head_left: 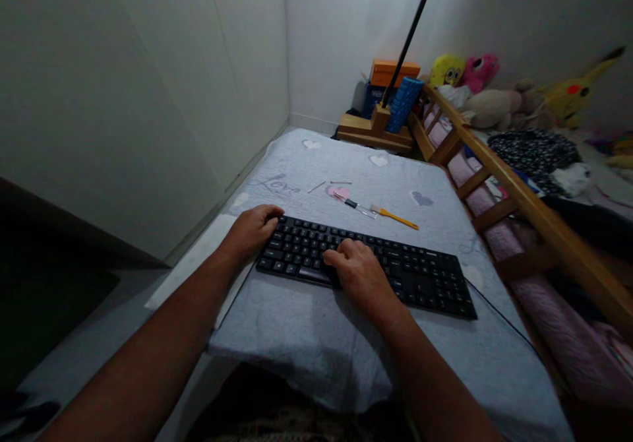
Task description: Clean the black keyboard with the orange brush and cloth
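A black keyboard (306,247) lies at a slight slant on the cloth-covered table, its cable running off to the right. My left hand (253,232) grips the keyboard's upper left corner, thumb and fingers closed at the edge. Over the middle keys rests my right hand (357,272), its fingers bent and drawn together; what is under the fingertips is hidden. Beyond the keyboard lie a brush with a yellow handle (398,218), a slim tool with a black grip and clear end (352,203), and two thin cotton swabs, one a white-tipped swab (341,182).
The table has a grey cloth with hearts (297,158). A wall panel (237,99) stands close on the left. Along the right runs a wooden bed rail (524,185), with plush toys (494,107) behind it. A black pole on a wooden base (370,126) stands at the far end.
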The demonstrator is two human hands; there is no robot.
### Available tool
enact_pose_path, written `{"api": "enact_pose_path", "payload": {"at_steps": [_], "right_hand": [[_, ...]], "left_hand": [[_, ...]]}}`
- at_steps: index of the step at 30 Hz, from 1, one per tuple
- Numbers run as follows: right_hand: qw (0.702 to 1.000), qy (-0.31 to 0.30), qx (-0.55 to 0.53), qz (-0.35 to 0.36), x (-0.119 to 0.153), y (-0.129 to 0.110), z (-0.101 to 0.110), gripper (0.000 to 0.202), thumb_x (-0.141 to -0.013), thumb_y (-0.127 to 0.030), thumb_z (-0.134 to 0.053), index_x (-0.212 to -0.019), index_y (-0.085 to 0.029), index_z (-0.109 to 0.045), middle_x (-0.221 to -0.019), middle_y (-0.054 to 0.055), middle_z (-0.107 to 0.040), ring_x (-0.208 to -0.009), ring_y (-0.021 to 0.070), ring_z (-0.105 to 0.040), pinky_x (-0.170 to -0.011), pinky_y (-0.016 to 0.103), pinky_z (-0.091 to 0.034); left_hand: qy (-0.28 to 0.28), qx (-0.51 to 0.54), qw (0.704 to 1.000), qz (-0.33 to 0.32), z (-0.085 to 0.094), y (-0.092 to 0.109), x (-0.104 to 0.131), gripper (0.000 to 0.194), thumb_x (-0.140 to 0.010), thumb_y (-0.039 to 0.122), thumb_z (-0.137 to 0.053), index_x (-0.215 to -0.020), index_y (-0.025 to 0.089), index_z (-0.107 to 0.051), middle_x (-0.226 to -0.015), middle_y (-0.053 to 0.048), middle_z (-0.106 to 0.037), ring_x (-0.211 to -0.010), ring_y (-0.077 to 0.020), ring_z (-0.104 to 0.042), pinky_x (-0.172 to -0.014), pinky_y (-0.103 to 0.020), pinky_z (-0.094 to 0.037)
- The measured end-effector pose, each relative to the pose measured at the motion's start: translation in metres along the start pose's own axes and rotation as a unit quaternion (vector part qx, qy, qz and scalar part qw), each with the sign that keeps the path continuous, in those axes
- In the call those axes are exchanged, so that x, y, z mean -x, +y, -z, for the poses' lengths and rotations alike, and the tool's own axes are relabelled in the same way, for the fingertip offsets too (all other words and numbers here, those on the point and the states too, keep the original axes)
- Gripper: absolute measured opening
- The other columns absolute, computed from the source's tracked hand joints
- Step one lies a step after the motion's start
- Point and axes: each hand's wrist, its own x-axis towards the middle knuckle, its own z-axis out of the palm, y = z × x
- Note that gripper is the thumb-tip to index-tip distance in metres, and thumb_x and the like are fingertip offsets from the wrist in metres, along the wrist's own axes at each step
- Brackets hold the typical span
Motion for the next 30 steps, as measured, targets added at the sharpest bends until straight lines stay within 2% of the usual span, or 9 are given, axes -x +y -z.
{"api": "enact_pose_path", "payload": {"at_steps": [6, 14, 22, 30], "right_hand": [[1.0, -0.009, 0.019, -0.012, 0.0, 0.003, 0.002, 0.017, -0.096, -0.016, -0.059, -0.1, -0.024, -0.073, -0.096, 0.006, -0.062, -0.088, 0.0211, -0.051, -0.078, 0.032, -0.034], [0.999, 0.035, 0.009, 0.008, -0.002, 0.001, -0.003, 0.016, -0.098, -0.016, -0.057, -0.1, -0.022, -0.071, -0.095, 0.006, -0.061, -0.087, 0.0205, -0.05, -0.078, 0.032, -0.033], [0.999, 0.007, 0.039, -0.003, 0.001, -0.002, 0.001, 0.014, -0.099, -0.02, -0.056, -0.102, -0.023, -0.069, -0.096, 0.006, -0.06, -0.085, 0.0202, -0.049, -0.074, 0.033, -0.031], [0.999, 0.025, 0.03, 0.009, -0.001, -0.003, -0.01, 0.015, -0.099, -0.019, -0.056, -0.092, -0.021, -0.068, -0.092, 0.006, -0.057, -0.083, 0.0189, -0.048, -0.073, 0.03, -0.032]], "left_hand": [[0.002, 0.0, 1.0, -0.002, -0.001, -0.002, -0.001, 0.042, -0.084, 0.033, -0.047, -0.111, 0.018, -0.074, -0.116, -0.009, -0.075, -0.109, -0.0265, -0.068, -0.103, -0.04, -0.05], [0.0, -0.003, 1.0, -0.001, 0.0, 0.0, 0.0, 0.042, -0.085, 0.032, -0.047, -0.114, 0.017, -0.073, -0.117, -0.01, -0.075, -0.109, -0.0265, -0.068, -0.104, -0.04, -0.05], [0.001, -0.001, 1.0, 0.003, 0.001, 0.002, 0.0, 0.043, -0.084, 0.033, -0.047, -0.113, 0.017, -0.074, -0.116, -0.01, -0.075, -0.109, -0.027, -0.068, -0.103, -0.041, -0.05], [-0.003, 0.001, 1.0, -0.004, 0.0, -0.001, -0.001, 0.043, -0.084, 0.034, -0.047, -0.112, 0.016, -0.074, -0.113, -0.011, -0.076, -0.107, -0.0276, -0.069, -0.102, -0.041, -0.051]]}}
